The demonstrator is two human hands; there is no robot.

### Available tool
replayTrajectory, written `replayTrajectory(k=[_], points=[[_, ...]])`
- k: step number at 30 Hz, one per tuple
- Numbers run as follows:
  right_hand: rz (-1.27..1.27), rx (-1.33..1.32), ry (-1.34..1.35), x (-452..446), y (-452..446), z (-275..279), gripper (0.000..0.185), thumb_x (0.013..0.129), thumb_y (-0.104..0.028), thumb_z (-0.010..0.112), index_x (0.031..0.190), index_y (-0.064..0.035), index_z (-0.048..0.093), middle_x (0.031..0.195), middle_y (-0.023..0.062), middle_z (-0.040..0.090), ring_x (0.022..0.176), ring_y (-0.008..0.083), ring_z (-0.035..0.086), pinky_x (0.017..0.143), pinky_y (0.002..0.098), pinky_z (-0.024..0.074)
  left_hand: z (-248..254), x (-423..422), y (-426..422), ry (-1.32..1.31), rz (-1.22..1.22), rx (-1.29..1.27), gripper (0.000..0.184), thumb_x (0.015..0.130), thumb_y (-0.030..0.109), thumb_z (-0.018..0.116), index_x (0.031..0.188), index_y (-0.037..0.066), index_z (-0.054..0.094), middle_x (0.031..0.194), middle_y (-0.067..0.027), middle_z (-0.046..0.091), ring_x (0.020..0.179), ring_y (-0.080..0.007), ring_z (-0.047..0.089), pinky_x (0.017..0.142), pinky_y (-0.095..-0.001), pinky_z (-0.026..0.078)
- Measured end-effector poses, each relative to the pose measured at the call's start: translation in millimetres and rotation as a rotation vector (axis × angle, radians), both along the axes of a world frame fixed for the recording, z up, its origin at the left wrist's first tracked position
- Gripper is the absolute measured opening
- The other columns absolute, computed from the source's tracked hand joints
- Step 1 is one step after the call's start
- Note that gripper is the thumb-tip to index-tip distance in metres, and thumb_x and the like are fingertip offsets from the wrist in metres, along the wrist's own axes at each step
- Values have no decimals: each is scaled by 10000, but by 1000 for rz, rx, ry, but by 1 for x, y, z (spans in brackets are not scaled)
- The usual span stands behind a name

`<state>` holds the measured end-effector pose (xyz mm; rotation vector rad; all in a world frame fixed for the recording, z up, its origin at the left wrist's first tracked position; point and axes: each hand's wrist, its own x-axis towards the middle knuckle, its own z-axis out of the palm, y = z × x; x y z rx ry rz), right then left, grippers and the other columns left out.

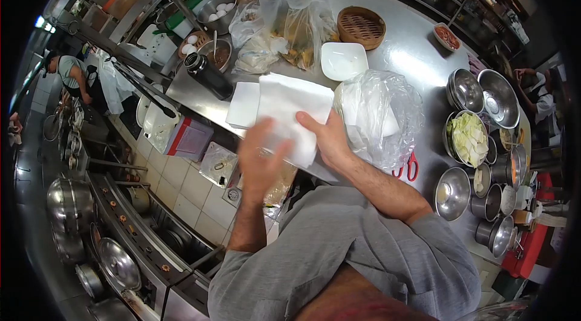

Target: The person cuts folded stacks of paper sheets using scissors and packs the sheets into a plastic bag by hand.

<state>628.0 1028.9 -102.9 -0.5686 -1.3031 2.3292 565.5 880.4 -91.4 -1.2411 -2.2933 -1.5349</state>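
Observation:
My right hand (330, 136) grips the right edge of a stack of white sheets (293, 100), its thumb on top and its other fingers partly hidden. Over the lower left of this stack is my left hand (261, 154), blurred by motion, so its grip is unclear. Another white stack (243, 105) lies beside it on the left. Just right of my right hand, a clear plastic bag (378, 112) holds something white. A white square dish (344, 61) stands behind, and a black bottle (207, 76) leans at the upper left.
Filled plastic bags (299, 24) and a bamboo steamer (361, 27) stand at the back. Red scissors (411, 167) lie right of the bag. Metal bowls (452, 193) and chopped cabbage (469, 139) are farther right. A person (72, 76) is at the far left, another (538, 94) at the far right.

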Motion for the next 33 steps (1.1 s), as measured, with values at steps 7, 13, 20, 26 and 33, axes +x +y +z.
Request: replayTrajectory(k=[7,13,20,26,33], points=[[345,118,4,37,3,22,489,779,-194,714,1163,20,500,1075,122,596,978,173,575,853,313,462,12,-17,1,-879,-373,459,761,701,568,696,1183,26,466,1028,-71,557,893,-128,545,770,-260,459],[378,52,-16,43,3,30,563,758,-163,728,1211,38,461,1115,149,570,1021,206,557,873,347,456,-14,-24,4,-1038,-227,418,704,704,678,595,956,21,570,867,-51,602,789,-129,576,679,-283,475],[343,167,29,48,4,32,563,762,-204,734,1196,22,454,1093,134,579,992,183,569,853,321,467,6,-1,-12,-1263,-416,680,771,788,606,559,1216,-24,440,1096,-121,577,984,-245,574,871,-358,455],[229,419,-114,39,1,39,582,744,-179,727,1192,37,427,1038,145,585,963,211,581,829,323,466,9,22,-8,-982,-69,402,557,727,136,703,1191,-28,442,1087,-122,570,963,-193,575,853,-324,460],[179,505,-87,41,-7,61,576,818,-165,649,1259,43,342,1154,154,510,1081,211,499,931,337,396,34,18,13,-783,60,497,417,749,-5,667,1125,-17,486,1025,-93,588,899,-139,571,802,-269,457]])
